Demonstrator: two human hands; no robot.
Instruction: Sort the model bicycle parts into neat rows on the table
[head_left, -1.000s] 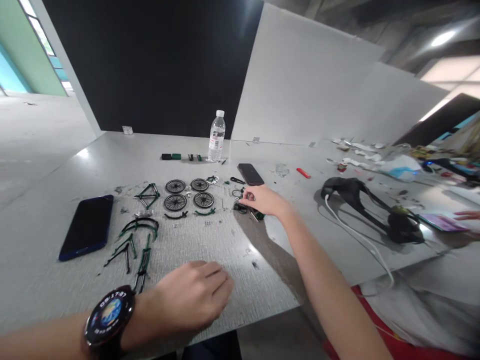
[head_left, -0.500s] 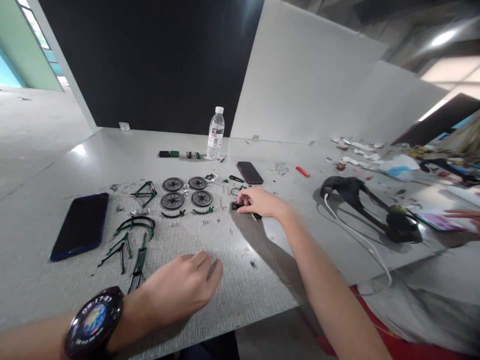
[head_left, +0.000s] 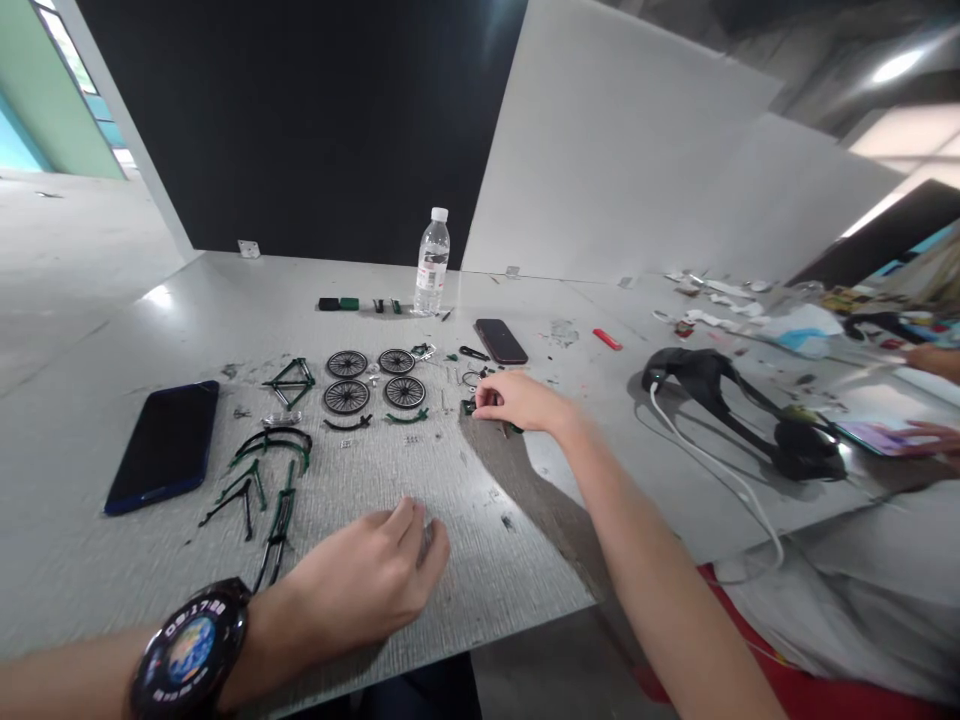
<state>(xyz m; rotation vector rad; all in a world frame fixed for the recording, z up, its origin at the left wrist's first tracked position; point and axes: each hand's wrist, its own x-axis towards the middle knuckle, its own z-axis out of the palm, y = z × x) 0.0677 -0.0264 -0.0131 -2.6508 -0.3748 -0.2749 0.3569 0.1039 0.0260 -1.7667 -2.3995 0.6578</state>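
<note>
My right hand (head_left: 517, 398) reaches down to small dark green and black parts (head_left: 469, 407), its fingers drawn together; what they pinch is hidden. My left hand (head_left: 375, 570), a watch on its wrist, lies at the table's near edge with fingers curled in, and I cannot make out anything inside them. Between the hands and the bottle are several toy bicycle wheels (head_left: 346, 397) with black spokes. Left of them sit a green bicycle frame (head_left: 291, 382), curved mudguards (head_left: 274, 440) and a black forked part (head_left: 244, 508). A green-and-black fork (head_left: 280, 515) lies beside my left wrist.
A water bottle (head_left: 433, 265) stands at the back. A large phone (head_left: 165, 445) lies left, a smaller phone (head_left: 501, 341) beyond my right hand. To the right are a red object (head_left: 607, 339), a black headset with straps (head_left: 705, 390) and another person's hand (head_left: 926, 437).
My right hand's fingers have closed a little further over the small parts. My left hand stays nearly still. The other person's hand at the right has moved inward over a bright screen.
</note>
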